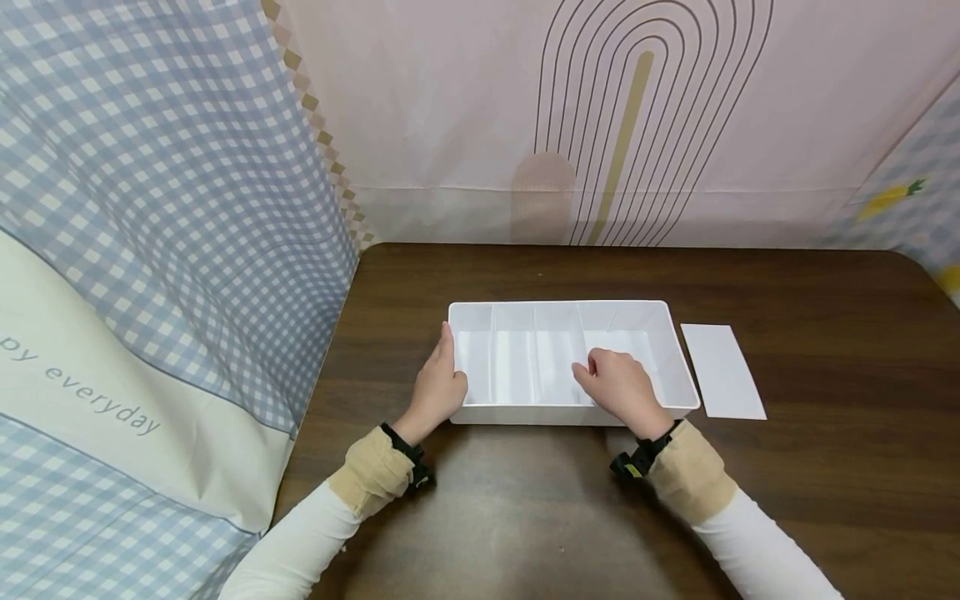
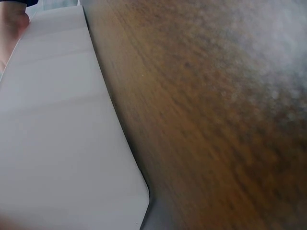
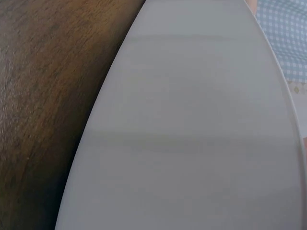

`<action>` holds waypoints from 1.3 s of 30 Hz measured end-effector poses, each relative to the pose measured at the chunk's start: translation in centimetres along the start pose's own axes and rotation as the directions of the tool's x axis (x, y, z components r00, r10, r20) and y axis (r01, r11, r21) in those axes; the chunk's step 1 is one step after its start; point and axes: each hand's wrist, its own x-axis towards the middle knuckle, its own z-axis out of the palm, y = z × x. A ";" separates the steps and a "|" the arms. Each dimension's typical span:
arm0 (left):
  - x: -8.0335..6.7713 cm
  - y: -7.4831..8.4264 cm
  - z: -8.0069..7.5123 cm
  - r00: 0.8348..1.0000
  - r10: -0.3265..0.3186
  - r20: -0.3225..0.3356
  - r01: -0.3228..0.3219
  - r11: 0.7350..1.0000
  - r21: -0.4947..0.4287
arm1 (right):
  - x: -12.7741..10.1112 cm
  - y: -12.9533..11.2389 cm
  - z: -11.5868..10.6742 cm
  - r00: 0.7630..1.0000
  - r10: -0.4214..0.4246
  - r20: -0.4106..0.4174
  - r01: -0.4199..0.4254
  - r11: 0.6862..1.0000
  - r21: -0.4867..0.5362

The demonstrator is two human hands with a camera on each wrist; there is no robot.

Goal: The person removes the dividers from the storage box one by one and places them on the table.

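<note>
Left grip (image 1: 437, 385): fingers straight, flat against tray (image 1: 480, 414) left wall. Right grip (image 1: 621, 387): curled over a divider (image 1: 582, 354) inside. Tray on worktop (image 1: 525, 500), white card (image 1: 722, 371) beside. Left wrist: tray wall (image 2: 62, 143), worktop (image 2: 206, 134). Right wrist: tray wall (image 3: 192, 134).

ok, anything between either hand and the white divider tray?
Nothing visible. The left hand rests flat against the left end wall of the white divider tray, and the right hand reaches over its near rim, fingers on a divider inside.

likely a staged recording booth — fabric backdrops (image 1: 150, 208) round a wooden table (image 1: 825, 500).
</note>
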 end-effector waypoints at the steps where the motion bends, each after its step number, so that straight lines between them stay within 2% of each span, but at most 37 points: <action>1: 0.0 0.0 0.0 1.000 0.002 0.000 -0.002 1.000 -0.002 | 0.0 0.0 0.0 1.000 0.005 0.009 -0.005 1.000 -0.006; 11: 0.0 -0.1 0.1 1.000 0.016 -0.007 -0.016 1.000 -0.013 | 0.1 0.1 0.3 0.999 0.029 0.030 -0.028 0.999 -0.036; 39: -0.1 -0.1 0.1 1.000 0.015 -0.008 -0.015 1.000 -0.014 | -0.2 -0.2 0.3 0.992 -0.026 -0.123 0.027 1.000 0.011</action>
